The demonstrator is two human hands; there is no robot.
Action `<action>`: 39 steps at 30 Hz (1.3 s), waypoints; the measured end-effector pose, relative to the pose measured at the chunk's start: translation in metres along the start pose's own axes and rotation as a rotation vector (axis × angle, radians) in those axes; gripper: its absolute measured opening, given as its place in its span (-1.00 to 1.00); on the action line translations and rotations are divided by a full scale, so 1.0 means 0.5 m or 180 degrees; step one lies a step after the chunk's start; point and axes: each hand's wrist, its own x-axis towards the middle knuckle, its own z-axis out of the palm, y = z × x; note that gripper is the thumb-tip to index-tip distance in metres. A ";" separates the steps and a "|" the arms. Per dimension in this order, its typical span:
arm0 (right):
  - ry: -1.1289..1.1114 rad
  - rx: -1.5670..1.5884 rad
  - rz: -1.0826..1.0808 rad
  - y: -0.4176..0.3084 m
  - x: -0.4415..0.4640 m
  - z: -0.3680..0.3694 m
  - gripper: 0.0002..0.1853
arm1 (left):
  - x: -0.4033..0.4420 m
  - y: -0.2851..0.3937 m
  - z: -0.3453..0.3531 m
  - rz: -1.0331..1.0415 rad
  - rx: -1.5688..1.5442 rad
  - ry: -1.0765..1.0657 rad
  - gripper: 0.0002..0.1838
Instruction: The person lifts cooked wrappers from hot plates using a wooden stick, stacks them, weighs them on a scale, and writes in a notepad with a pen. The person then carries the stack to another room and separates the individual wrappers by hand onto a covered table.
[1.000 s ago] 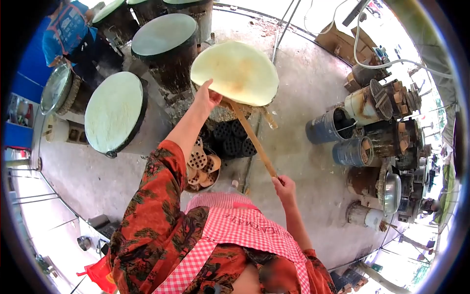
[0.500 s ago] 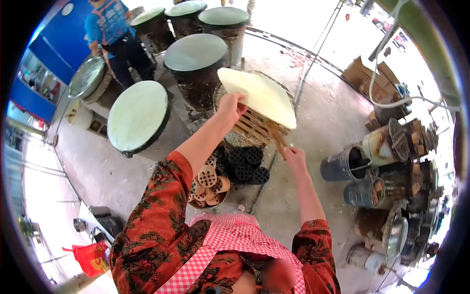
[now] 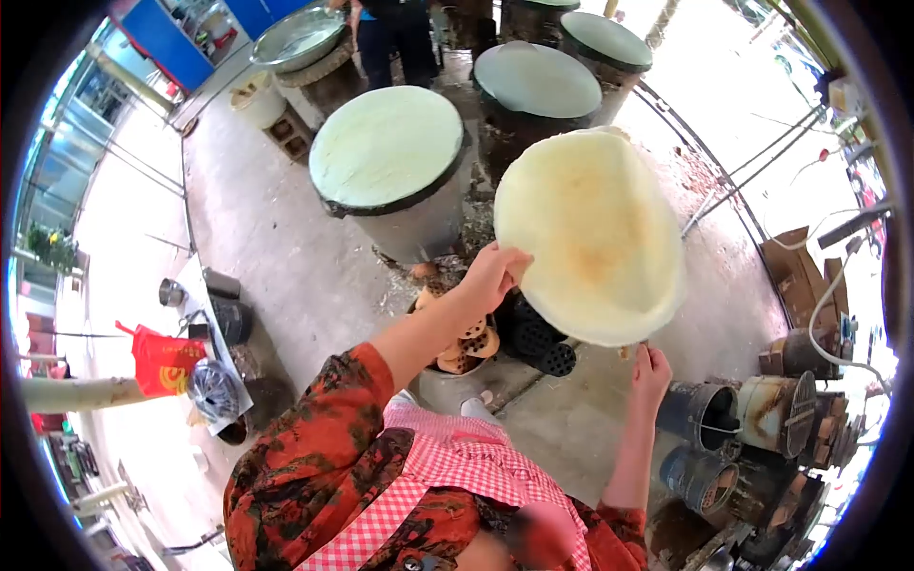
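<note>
A large thin round pancake, pale with browned patches in its middle, is held up in front of me. My left hand pinches its left edge between thumb and fingers. My right hand is closed at the lower right edge of the pancake. The earlier frame shows a wooden spatula in this hand, running under the pancake; now the pancake hides nearly all of it. Close by on the left, a round griddle topped with a pale layer sits on a drum stove. Another pale-topped griddle stands behind.
Black coal briquettes and a container of pale used briquettes are on the floor below my hands. Metal buckets line the right side. A person in dark trousers stands behind the stoves, beside a metal basin.
The view has turned left. The pancake has swung to the right and tilted up, so its browned face shows. Its slatted wooden rack is no longer visible.
</note>
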 end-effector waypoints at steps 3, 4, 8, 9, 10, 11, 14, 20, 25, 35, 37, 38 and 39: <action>-0.0085 -0.0015 -0.0062 -0.004 -0.073 0.037 -0.85 | -0.114 0.039 -0.066 0.0216 -0.0441 -0.0244 -0.69; -0.0181 -0.0090 -0.0123 -0.004 -0.101 0.053 -0.86 | -0.141 0.045 -0.101 0.0246 -0.0575 -0.0384 -0.68; -0.0542 -0.0122 -0.0069 -0.019 -0.245 0.150 -0.89 | -0.279 0.101 -0.239 -0.0506 -0.1091 -0.0003 -0.63; -0.0612 -0.0217 -0.0106 -0.026 -0.286 0.185 -0.89 | -0.283 0.078 -0.321 -0.0212 -0.1214 -0.0162 -0.62; -0.0617 -0.0295 -0.0146 -0.032 -0.329 0.221 -0.89 | -0.280 0.054 -0.400 0.0044 -0.1314 -0.0371 -0.61; -0.0642 -0.0362 -0.0137 -0.035 -0.368 0.259 -0.88 | -0.321 0.076 -0.436 0.0083 -0.1209 -0.0213 -0.60; -0.0770 -0.0626 -0.0126 -0.042 -0.489 0.383 -0.84 | -0.427 0.132 -0.593 0.0273 -0.1235 -0.0085 -0.57; -0.1635 -0.0660 -0.0088 -0.094 -0.666 0.671 -0.83 | -0.649 0.289 -0.829 0.0635 -0.1297 0.0525 -0.55; -0.2578 -0.0701 -0.0030 -0.098 -0.712 0.910 -0.84 | -0.775 0.322 -1.030 0.1160 -0.1794 0.1291 -0.52; -0.3837 -0.0930 -0.0736 -0.115 -0.716 1.412 -0.77 | -0.820 0.474 -1.275 0.1990 -0.2291 0.2121 -0.51; -0.4029 -0.0839 -0.0644 -0.122 -0.705 1.529 -0.74 | -0.812 0.534 -1.321 0.2004 -0.2295 0.2364 -0.49; -0.4107 -0.0938 -0.0795 -0.139 -0.700 1.597 -0.73 | -0.798 0.584 -1.344 0.2052 -0.2262 0.2448 -0.48; -0.4147 -0.1010 -0.0957 -0.160 -0.696 1.662 -0.71 | -0.787 0.639 -1.353 0.2100 -0.2256 0.2437 -0.48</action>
